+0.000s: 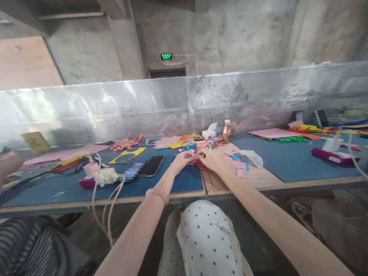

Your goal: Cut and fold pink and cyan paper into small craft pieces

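Observation:
My left hand is closed on a small pink paper piece, its shape too small to make out fully. Close beside it, my right hand has its fingers pinched together at the right edge of the same pink paper. Under the hands lies something red and cord-like, partly covered by my right hand. Just behind them sits a cluster of pink, orange and blue paper flowers. Pink and blue paper scraps lie to the right of my right hand.
Left of my hands are a black phone, a yellow sheet with round cut-outs and a purple power strip with cables. A drink bottle stands behind. A perforated metal divider bounds the table. Another person's arm shows far left.

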The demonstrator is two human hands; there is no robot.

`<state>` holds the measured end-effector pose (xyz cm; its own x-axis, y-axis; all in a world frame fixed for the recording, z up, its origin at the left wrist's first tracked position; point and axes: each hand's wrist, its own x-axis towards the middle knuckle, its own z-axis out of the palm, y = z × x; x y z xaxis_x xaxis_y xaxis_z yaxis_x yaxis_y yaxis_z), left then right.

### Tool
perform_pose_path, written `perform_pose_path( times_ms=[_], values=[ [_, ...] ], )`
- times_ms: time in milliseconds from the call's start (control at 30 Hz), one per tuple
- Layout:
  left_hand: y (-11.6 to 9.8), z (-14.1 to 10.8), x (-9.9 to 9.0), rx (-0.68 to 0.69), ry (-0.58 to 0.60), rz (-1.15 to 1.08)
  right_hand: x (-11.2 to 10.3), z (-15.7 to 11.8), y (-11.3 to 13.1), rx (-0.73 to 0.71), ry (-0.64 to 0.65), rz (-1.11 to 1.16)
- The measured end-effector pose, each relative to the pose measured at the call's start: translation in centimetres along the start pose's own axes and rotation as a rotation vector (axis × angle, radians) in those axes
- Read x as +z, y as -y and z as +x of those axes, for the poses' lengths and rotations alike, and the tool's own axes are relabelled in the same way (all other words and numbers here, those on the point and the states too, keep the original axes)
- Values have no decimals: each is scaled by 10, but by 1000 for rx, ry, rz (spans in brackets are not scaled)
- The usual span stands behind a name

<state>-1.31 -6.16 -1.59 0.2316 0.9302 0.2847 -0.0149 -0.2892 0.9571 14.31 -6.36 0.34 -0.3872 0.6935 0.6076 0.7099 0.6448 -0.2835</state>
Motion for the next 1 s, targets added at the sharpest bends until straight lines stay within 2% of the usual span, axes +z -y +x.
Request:
perform_pose_path(
  times_ms=[300,533,700,1000],
  values=[
    [-2,-2,0,8,11,4,-1,0,-1,-9,-20,-22],
    [0,0,1,10,3,33,8,0,-8,-63,-126,-104],
    [-1,0,1,16,17,42,11,-1,-9,-129,-136,-128],
    [-3,-2,2,16,8,40,10,-2,-8,-145,-158,-130]
  ],
)
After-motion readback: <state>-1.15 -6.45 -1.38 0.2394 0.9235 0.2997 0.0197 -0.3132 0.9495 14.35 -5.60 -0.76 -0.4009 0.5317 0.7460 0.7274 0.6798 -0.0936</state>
